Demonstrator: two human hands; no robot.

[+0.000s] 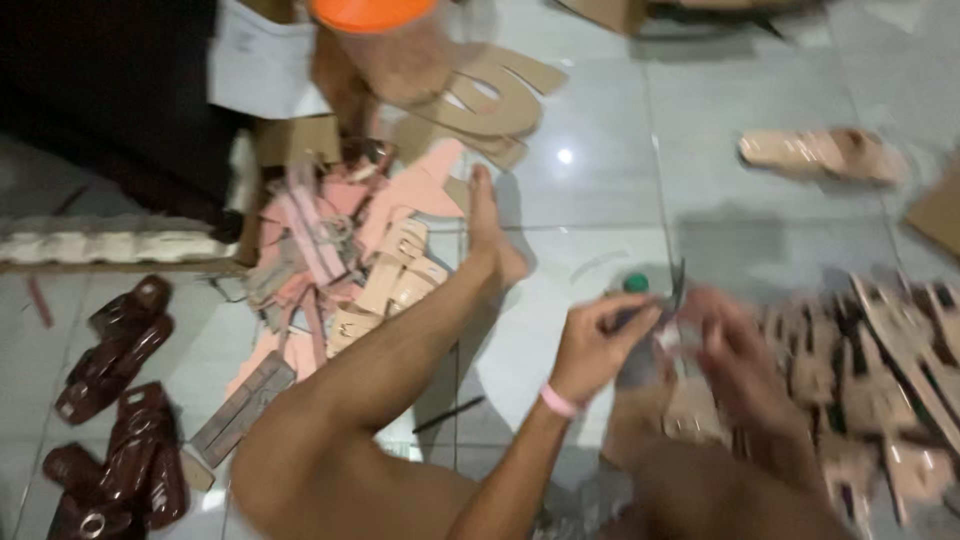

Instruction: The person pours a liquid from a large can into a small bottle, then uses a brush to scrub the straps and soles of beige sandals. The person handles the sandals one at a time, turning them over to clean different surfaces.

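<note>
Head view: left hand (pixel 598 345) is pinching a thin dark tool (pixel 660 308), low over the grey tiled floor (pixel 600 200). Right hand (pixel 735 350) is blurring beside it; its grip I cannot tell.

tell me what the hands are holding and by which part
The left hand pinches a small dark piece by its near end. The right hand is blurred; whether its grip is on the same piece cannot be told.

A brown cardboard box (pixel 295 140) stands open on the floor at upper left, its flap beside the heap of pink straps. Above it lies a white package (pixel 258 60) with faint grey print, too blurred to make out. Corners of two more cardboard boxes show at the top edge (pixel 610 12) and the right edge (pixel 940 212).
</note>
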